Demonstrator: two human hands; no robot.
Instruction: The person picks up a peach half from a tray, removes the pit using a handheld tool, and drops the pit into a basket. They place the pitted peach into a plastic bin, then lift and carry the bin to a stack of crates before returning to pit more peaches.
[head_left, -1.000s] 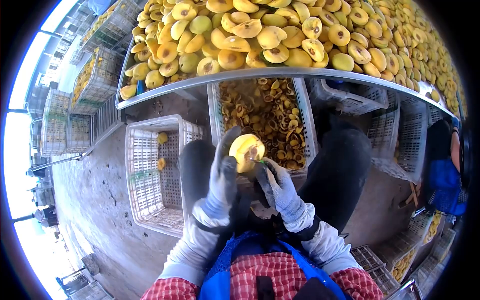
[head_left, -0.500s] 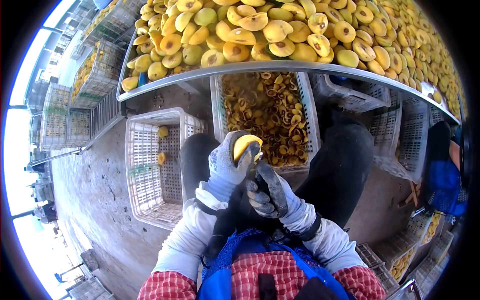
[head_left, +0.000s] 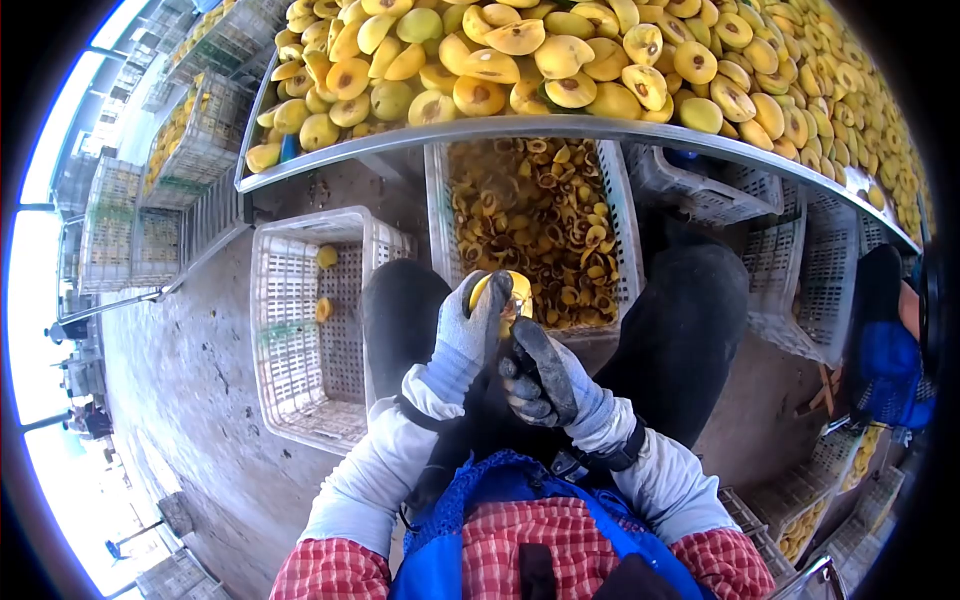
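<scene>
A yellow halved fruit (head_left: 517, 290) is held in my gloved left hand (head_left: 470, 318), its cut face now turned toward my right. Right beside it, my gloved right hand (head_left: 543, 378) has its fingers curled round a small tool, mostly hidden, whose tip touches the fruit. Both hands are above my lap. Beyond them, between my knees, a white crate (head_left: 436, 215) holds many hollow fruit pieces (head_left: 540, 230). A metal-edged table (head_left: 400, 138) at the top bears a heap of halved yellow fruit (head_left: 490, 65).
To the left, a white crate (head_left: 275, 345) on the floor holds two fruit pieces. Stacked crates (head_left: 120, 220) of fruit stand at far left, others (head_left: 820, 265) at right. Part of another person in blue (head_left: 890, 365) shows at the right edge.
My left hand has turned the fruit, so more of its cut face shows. Both hands have shifted slightly, and the view has moved a little.
</scene>
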